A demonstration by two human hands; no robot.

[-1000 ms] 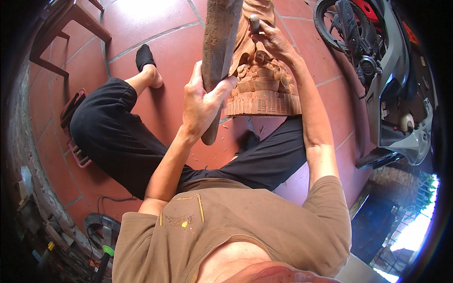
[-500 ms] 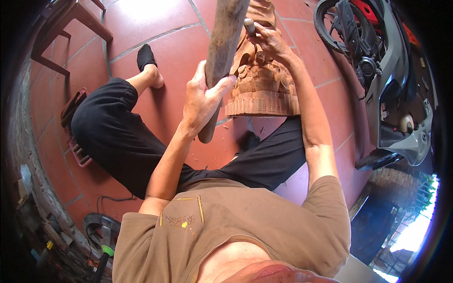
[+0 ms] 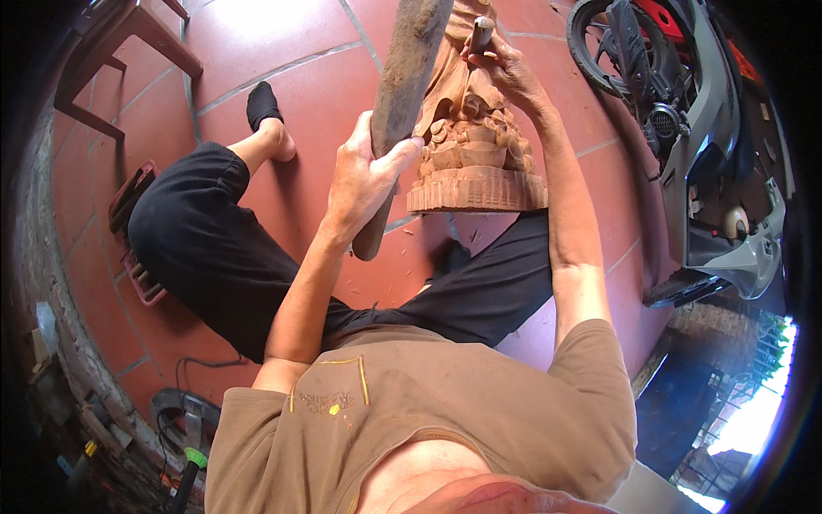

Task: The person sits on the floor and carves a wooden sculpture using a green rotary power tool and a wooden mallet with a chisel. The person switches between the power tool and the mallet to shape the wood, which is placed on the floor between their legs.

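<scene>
My left hand point(image 3: 364, 184) is closed round a long worn wooden club point(image 3: 407, 86), which slants up past the top edge. My right hand point(image 3: 512, 79) grips a chisel point(image 3: 481, 36) by its handle, the butt end tipped up toward me. Its thin shaft points down at the carved wooden statue point(image 3: 473, 154); whether the tip touches the wood I cannot tell. The statue stands on a round ridged base between my legs, its upper part partly behind the club and out of view. Club and chisel are apart.
Red floor tiles point(image 3: 330, 94) carry a few wood chips. A brown chair point(image 3: 158, 38) is at the far left, and a pink basket point(image 3: 141, 278) with tool handles lies beside my left leg. On the right stands a motorbike point(image 3: 685, 137). A green-collared tool point(image 3: 193, 463) is at lower left.
My right hand has shifted slightly right, and the chisel's butt end has swung up and right, exposing its shaft. The club and left hand have moved very slightly left.
</scene>
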